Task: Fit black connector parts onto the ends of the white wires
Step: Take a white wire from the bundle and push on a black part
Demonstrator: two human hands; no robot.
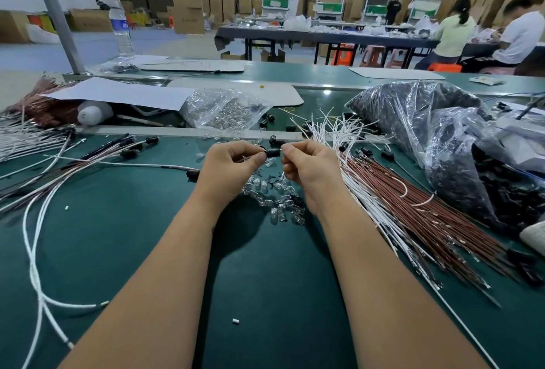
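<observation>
1. The green tabletop fills the lower view, and both bare forearms reach across it from the near edge toward its middle, converging as they go.
2. A big clear bag of black parts lies toward the right edge, slumped open, with more black parts spilling beside it.
3. A fan of white wires and brown wires spreads from the middle out to the near right corner, touching the right wrist.
4. Finished leads with black ends lie along the left edge, well apart from the hands.
5. A smaller clear bag of glass bulbs sits near the far edge, behind the hands.
6. The left hand is raised just above the tabletop, knuckles up, fingers curled, thumb and forefinger pinching one end of a black connector.
7. The right hand mirrors it, fingers curled, its fingertips pinched at the connector's other end; whether it holds a wire end there cannot be told.
8. The two hands almost meet, with the black connector bridging the small gap between them over the middle of the tabletop.
9. Loose clear bulbs are scattered on the tabletop directly beneath the hands.
10. Single black connectors lie loose just beyond the fingertips.
</observation>
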